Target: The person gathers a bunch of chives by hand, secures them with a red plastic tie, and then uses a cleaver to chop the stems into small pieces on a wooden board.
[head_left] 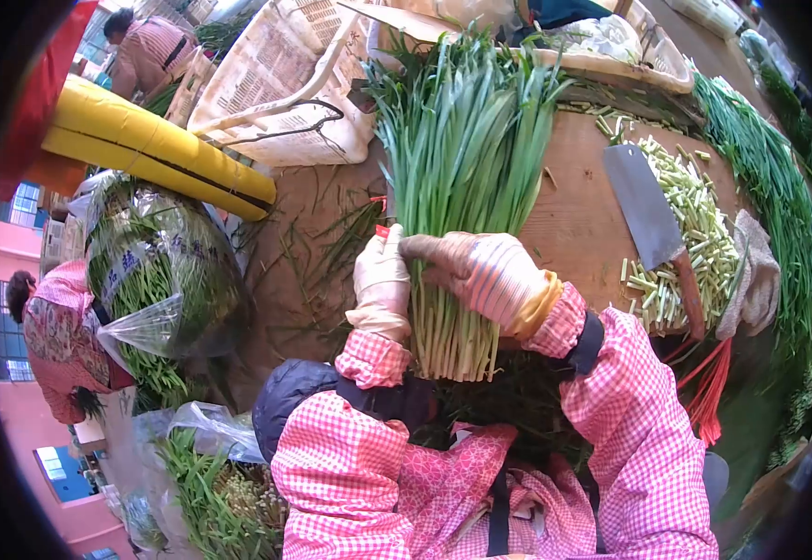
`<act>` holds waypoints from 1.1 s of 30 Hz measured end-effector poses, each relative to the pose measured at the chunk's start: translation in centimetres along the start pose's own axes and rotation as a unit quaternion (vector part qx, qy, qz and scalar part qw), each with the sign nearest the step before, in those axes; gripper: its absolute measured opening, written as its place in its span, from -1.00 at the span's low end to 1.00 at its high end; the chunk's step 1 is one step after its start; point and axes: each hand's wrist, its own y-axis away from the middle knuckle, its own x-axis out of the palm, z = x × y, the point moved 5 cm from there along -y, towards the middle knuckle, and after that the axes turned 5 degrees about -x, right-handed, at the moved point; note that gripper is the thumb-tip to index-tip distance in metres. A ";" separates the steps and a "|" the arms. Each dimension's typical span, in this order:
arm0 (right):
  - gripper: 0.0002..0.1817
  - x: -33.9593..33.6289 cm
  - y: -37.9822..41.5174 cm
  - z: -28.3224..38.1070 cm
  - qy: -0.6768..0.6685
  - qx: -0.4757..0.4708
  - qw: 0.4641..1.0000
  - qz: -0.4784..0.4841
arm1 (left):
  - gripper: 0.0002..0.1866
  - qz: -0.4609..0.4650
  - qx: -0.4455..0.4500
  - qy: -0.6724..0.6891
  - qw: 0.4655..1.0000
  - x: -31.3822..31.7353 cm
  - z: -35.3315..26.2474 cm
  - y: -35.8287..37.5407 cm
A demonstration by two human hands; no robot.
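Observation:
A large bunch of garlic chives lies on the wooden table, green leaves pointing away from me and pale cut stems toward me. My left hand, in a pale glove, is closed at the bunch's left edge, with a small red strip at its fingertips. My right hand, in a striped glove, is closed across the top of the stems. Its fingertips reach over to the left hand's fingers. Whether the strip passes around the bunch is hidden.
On the right, a cleaver lies by chopped stem ends, with a grey glove and red ties nearby. More chives line the right edge. Left are a white basket, yellow padded pole and bagged greens.

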 end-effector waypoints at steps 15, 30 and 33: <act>-0.69 -0.2 -1.6 -1.1 -0.001 0.176 0.984 0.039 | -0.74 0.064 0.201 -0.259 0.943 1.1 -3.8 3.2; -0.73 1.1 -0.4 -3.3 -0.110 0.174 0.976 -0.068 | -0.14 0.280 -0.002 0.155 0.948 0.7 -1.4 3.1; -0.72 0.8 -0.2 -3.1 -0.139 0.170 0.972 -0.082 | 0.00 0.299 0.000 0.044 0.953 1.4 -3.1 4.3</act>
